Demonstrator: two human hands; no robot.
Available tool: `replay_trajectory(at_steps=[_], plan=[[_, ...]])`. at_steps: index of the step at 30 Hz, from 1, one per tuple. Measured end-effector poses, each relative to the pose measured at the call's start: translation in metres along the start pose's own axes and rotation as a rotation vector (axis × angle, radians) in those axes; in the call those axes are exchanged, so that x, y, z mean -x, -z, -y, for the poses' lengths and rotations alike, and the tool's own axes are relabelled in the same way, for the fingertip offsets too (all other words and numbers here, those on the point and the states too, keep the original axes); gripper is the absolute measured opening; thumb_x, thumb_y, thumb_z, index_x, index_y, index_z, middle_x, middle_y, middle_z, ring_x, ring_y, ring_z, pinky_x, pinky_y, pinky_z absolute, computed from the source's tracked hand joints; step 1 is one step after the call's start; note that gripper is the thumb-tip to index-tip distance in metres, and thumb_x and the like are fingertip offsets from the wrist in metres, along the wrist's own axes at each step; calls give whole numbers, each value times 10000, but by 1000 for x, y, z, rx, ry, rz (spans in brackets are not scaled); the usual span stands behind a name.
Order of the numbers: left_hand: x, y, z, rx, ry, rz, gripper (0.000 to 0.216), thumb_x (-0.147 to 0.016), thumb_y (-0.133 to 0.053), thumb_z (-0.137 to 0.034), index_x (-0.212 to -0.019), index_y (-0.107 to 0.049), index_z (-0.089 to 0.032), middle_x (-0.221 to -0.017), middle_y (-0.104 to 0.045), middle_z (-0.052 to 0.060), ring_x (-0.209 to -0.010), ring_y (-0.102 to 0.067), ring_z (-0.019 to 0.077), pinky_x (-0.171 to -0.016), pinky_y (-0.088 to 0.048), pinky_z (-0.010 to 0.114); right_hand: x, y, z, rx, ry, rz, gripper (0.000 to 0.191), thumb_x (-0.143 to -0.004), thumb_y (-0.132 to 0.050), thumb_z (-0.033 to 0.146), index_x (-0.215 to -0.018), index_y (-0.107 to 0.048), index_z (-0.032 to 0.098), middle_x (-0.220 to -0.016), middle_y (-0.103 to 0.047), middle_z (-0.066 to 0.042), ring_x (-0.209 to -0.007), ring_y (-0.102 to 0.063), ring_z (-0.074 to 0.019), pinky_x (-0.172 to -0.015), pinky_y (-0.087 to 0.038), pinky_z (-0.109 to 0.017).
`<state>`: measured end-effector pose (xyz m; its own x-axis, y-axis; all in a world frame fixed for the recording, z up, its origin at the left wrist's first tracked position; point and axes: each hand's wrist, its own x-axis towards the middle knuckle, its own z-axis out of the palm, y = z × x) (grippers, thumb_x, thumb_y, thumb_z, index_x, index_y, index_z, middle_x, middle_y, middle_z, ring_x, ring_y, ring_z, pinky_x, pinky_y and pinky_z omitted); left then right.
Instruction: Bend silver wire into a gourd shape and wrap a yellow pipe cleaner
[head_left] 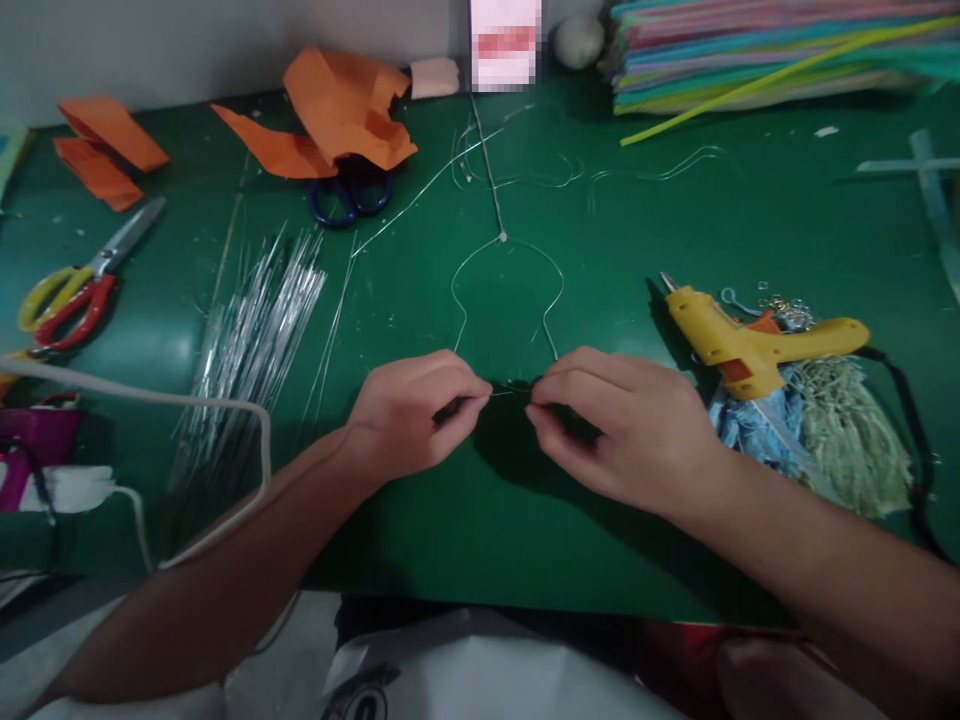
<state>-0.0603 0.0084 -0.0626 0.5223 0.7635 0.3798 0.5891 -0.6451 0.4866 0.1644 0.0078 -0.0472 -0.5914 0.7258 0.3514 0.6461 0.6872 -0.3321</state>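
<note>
A thin silver wire [562,281] lies on the green table, bent into an open, rounded outline. Its two sides meet at a small white blob [503,237], from which a straight twisted stem [491,175] runs up to the back. At the near end, my left hand [412,412] pinches the wire between thumb and index finger. Facing it, my right hand [626,425] pinches the wire on the other side. A short piece of wire spans the gap between my fingertips. The parts inside my fingers are hidden.
Left lie a bundle of silver wires [259,335], red-and-yellow scissors [79,295] and a white cable [266,430]. Orange paper [349,105] partly covers blue-handled scissors [330,205]. Right, a yellow glue gun [739,340] rests by tassels [855,430]; colored pipe cleaners [720,60] are stacked behind.
</note>
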Motion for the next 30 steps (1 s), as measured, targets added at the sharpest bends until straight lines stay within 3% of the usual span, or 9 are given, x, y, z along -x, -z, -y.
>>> replay_trajectory(at_steps=[5,11,17,26,30], plan=[[-1,0,0,8,-3,5,79,-869,-601,-147,-878,-668,-188,-839,-721,5,-735,-673,106,-637,-501,207,-2,-2,-7,98,-163,78,211,-864,-597,320,-1011,-694,205,-931,-694,-28,-625,-569,-125,-539,-340,-276],[0,1,0,16,-18,10,94,-869,-602,-132,-909,-666,-187,-840,-710,2,-738,-665,105,-650,-502,207,-1,-13,-13,112,-100,229,203,-891,-570,302,-1023,-698,216,-938,-680,-28,-677,-566,-137,-531,-281,-283],[0,0,0,1,-15,29,91,-879,-588,-146,-891,-666,-192,-851,-720,2,-750,-671,107,-654,-498,209,-3,-18,-16,72,-46,191,221,-924,-489,230,-857,-694,188,-861,-671,-37,-663,-544,-125,-537,-294,-264],[-1,0,0,10,-19,54,91,-876,-589,-139,-889,-666,-185,-825,-707,-5,-709,-645,99,-617,-466,204,-4,-23,-19,-202,-156,83,69,-737,-525,134,-747,-575,181,-777,-591,-13,-633,-523,-109,-543,-354,-237],[-1,0,1,13,-11,74,94,-878,-585,-145,-897,-668,-186,-832,-704,-6,-715,-645,103,-627,-467,206,-4,-17,-17,-405,-191,37,91,-696,-535,117,-720,-508,201,-749,-571,2,-608,-499,-100,-535,-379,-229]])
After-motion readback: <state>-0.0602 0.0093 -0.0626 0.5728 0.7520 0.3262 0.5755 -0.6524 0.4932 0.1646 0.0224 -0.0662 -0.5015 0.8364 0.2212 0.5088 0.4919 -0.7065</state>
